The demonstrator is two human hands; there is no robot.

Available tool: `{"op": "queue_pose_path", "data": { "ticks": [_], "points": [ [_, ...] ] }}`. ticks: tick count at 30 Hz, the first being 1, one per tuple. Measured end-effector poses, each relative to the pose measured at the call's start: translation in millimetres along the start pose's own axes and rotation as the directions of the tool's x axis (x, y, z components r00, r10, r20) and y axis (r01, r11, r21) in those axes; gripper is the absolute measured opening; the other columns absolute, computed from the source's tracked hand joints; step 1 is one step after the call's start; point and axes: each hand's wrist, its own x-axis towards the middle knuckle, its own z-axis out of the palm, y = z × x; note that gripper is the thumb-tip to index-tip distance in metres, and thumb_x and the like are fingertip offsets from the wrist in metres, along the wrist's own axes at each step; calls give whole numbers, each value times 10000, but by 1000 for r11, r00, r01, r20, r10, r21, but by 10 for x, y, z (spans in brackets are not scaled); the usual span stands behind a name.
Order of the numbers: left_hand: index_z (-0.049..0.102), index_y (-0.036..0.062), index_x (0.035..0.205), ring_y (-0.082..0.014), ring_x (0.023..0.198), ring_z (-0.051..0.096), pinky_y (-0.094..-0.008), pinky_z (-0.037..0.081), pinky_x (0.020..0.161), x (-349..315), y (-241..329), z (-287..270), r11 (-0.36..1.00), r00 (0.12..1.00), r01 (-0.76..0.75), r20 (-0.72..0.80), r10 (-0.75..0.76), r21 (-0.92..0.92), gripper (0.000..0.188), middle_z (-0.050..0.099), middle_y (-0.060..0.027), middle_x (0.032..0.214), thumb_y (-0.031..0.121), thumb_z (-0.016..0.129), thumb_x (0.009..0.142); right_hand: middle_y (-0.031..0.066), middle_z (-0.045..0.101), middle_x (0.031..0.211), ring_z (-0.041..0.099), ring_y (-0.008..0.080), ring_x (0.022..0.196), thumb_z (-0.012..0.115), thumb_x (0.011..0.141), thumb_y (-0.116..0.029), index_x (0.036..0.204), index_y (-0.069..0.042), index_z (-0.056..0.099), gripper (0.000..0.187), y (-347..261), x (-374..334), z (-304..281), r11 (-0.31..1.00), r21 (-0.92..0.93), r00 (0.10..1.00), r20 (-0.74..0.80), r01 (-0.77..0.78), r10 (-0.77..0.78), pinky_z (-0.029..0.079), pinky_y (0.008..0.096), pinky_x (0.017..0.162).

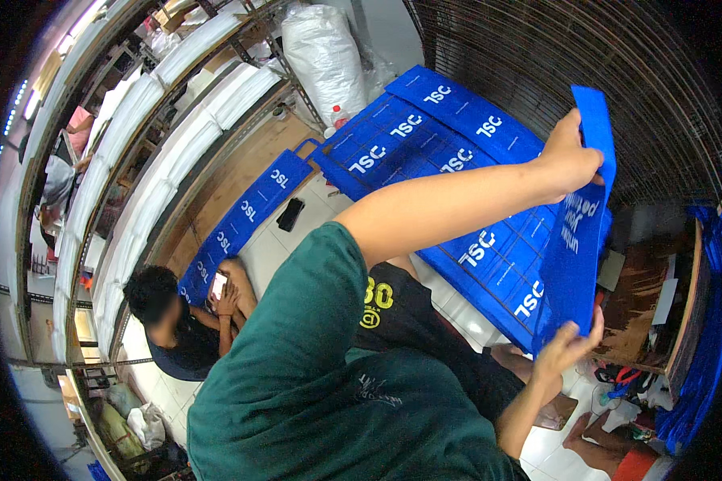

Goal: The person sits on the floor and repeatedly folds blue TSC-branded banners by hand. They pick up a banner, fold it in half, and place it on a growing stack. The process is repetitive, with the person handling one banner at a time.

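A blue fabric panel with white print is stretched upright at the right. My left hand grips its upper end, fingers closed round the fabric. Lower down, my right hand is at the panel's lower edge, thumb and fingers bent against it; the exact hold is partly hidden. Beneath and to the left of both hands lie large blue printed fabric pieces, spread flat and overlapping, with thin dark lines across them.
At the left a person sits on the floor holding a lit phone, beside a long blue fabric strip. A black phone-like object lies on the tiles. Shelving, a white sack and a wooden cabinet stand around.
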Motion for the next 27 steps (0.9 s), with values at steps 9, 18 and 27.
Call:
{"op": "queue_pose_path", "data": {
  "ticks": [9, 18, 27],
  "points": [
    [403, 28, 1045, -197, 682, 600, -300, 501, 525, -32, 844, -1065, 869, 890, -392, -114, 441, 301, 384, 580, -110, 839, -92, 525, 701, 123, 595, 831, 572, 149, 708, 478, 811, 68, 1199, 28, 422, 394, 341, -53, 1287, 955, 258, 941, 333, -146, 53, 446, 260, 686],
    [267, 47, 1288, -229, 901, 573, -363, 486, 753, -491, 340, -3485, 923, 830, 312, -537, -150, 224, 584, 529, -150, 1092, -45, 510, 765, 92, 635, 855, 573, 252, 762, 530, 695, 27, 870, -64, 566, 201, -124, 534, 1261, 964, 104, 766, 589, 244, -258, 369, 348, 713],
    [267, 77, 1321, -142, 735, 530, -264, 469, 604, 544, 62, -4532, 907, 761, 334, -641, -99, 257, 664, 557, -58, 922, 17, 568, 732, 54, 638, 889, 576, 238, 884, 525, 667, 26, 858, -77, 560, 220, -107, 1518, 2779, 897, 28, 720, 586, 441, -372, 384, 372, 688]
  ]
}}
